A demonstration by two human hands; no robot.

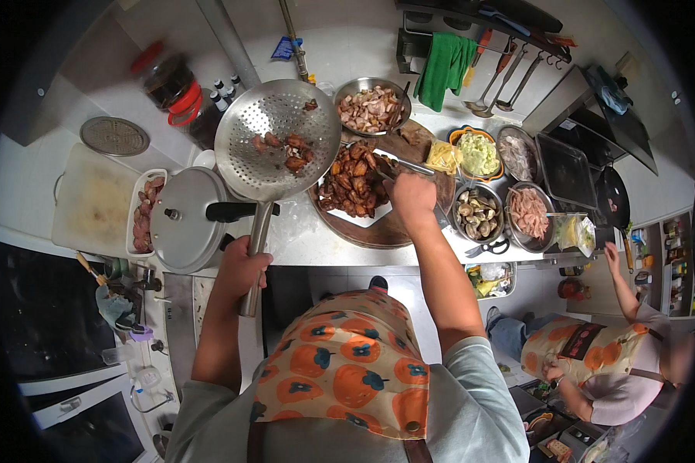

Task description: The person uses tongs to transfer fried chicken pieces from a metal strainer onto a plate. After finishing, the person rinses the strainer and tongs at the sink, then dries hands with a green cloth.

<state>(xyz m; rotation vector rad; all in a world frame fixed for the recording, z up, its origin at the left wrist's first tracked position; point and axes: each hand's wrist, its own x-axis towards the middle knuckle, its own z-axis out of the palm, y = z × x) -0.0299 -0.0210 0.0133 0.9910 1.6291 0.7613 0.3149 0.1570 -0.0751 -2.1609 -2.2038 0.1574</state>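
Observation:
My left hand (239, 268) is closed round the steel handle of a large perforated strainer (243, 158). A few dark brown fried meat pieces lie in its bowl. The strainer is held above the counter, beside a heap of browned fried meat pieces (351, 181). That heap rests on a white plate (372, 220), set on a round wooden chopping board (394, 233). Over the heap's right side my right hand (411, 198) grips a silver metal utensil (406, 163). Its working end is partly hidden, so I cannot tell its exact kind.
A lidded pressure cooker (184, 224) stands left, beside a white dish of raw meat (144, 216). Bowls of chopped meat (372, 108), mushrooms (477, 214), sliced pink meat (528, 217) and shredded greens (477, 151) surround the board. Scissors (488, 248) lie at the counter edge. Another person (594, 355) is at right.

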